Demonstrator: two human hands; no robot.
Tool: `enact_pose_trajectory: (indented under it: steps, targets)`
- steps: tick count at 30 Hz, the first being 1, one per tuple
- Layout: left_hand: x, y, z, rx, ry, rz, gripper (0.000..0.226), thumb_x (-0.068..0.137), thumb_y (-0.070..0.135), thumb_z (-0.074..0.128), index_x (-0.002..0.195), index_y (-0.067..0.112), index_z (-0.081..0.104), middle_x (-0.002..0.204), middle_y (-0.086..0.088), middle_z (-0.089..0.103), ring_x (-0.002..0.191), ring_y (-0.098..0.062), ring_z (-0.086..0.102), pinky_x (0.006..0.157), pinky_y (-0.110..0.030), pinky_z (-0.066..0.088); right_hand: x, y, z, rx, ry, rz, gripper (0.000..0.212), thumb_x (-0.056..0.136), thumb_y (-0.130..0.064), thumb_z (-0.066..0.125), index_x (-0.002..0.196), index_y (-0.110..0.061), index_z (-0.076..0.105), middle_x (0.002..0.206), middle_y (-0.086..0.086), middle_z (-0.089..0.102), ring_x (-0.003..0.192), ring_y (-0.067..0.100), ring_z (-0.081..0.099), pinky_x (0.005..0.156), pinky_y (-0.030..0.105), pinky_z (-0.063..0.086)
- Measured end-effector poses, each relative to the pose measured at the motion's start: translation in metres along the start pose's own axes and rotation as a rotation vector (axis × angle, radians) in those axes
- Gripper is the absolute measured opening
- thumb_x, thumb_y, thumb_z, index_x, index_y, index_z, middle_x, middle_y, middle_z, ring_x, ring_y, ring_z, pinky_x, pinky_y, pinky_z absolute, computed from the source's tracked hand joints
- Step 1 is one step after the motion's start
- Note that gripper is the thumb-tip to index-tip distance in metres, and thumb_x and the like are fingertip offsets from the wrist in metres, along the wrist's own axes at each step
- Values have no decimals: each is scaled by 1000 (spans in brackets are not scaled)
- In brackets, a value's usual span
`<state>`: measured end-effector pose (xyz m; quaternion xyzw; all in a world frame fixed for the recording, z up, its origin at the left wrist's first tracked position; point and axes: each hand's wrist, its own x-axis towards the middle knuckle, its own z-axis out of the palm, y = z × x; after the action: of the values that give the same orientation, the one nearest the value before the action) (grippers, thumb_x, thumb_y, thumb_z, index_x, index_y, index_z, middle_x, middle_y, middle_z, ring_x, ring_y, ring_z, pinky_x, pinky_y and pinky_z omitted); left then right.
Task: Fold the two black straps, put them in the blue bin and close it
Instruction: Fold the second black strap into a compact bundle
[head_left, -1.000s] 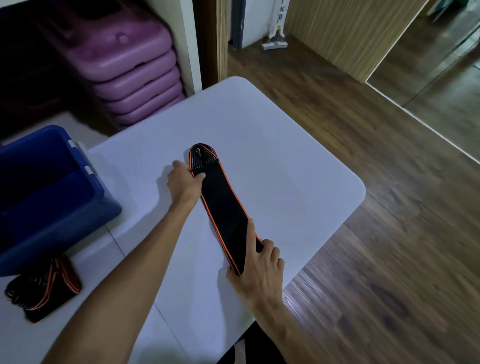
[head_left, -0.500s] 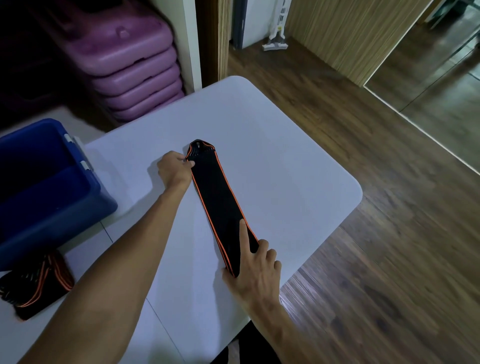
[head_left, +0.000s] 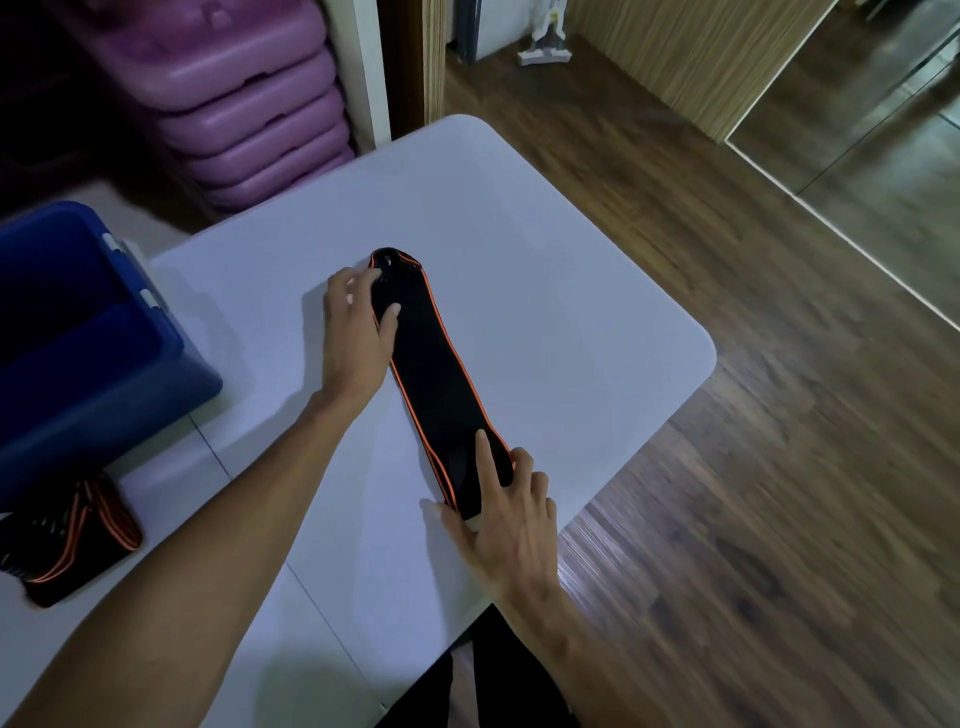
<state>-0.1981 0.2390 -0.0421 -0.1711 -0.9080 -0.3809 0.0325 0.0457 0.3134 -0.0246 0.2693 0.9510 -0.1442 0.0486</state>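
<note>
1. Strap (head_left: 441, 374) lies flat on the white table (head_left: 545, 270), running diagonally from mid-table toward the near right edge; black with orange edging.
2. Left hand (head_left: 356, 332) rests at the strap's far end, fingers loosely spread, thumb laid on the black fabric. The fingertips are blurred; cannot tell whether they pinch the edge.
3. Right hand (head_left: 511, 512) presses the near end: index finger straight along the strap, thumb on the table beside it, other fingers bent at the strap's right edge. The strap's near tip is hidden under this hand.
4. Second strap (head_left: 67, 535) sits bunched at the table's left, dim, partly cut off by the frame edge.
5. Bin (head_left: 171, 358), blue, stands open just behind the second strap; its left part is cut off and its inside is too dark to read.
</note>
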Motion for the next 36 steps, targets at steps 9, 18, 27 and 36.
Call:
enact_pose_trajectory:
  steps: [9, 18, 27, 36]
  targets:
    - [-11, -19, 27, 323, -307, 190, 57, 100, 35, 40, 147, 5, 27, 158, -21, 14, 147, -34, 9, 119, -44, 18, -7, 2, 3, 35, -38, -14, 85, 84, -70, 49, 146, -13, 37, 113, 13, 51, 89, 29, 48, 74, 38, 50]
    - [-79, 5, -4, 134, -153, 184, 38, 97, 30, 50, 131, 12, 52, 139, -14, 41, 129, -29, 37, 104, -40, 38, -7, -4, 4, -10, -67, 2, 86, 82, -63, 59, 145, -10, 38, 121, 17, 49, 92, 32, 49, 71, 39, 50]
    - [7, 6, 10, -189, -69, -486, 38, 80, 10, 70, 112, 6, 50, 94, -12, 64, 90, -28, 63, 83, -39, 51, -4, -16, -1, 17, -63, 46, 95, 76, -50, 67, 153, -15, 23, 104, 14, 49, 90, 30, 50, 69, 40, 51]
    - [18, -1, 14, -131, -41, -397, 29, 82, 1, 65, 99, 13, 45, 94, -12, 59, 79, -20, 57, 74, -30, 49, -12, -3, 14, -60, -15, -31, 89, 79, -60, 61, 150, -15, 31, 137, 17, 43, 97, 32, 51, 68, 41, 50]
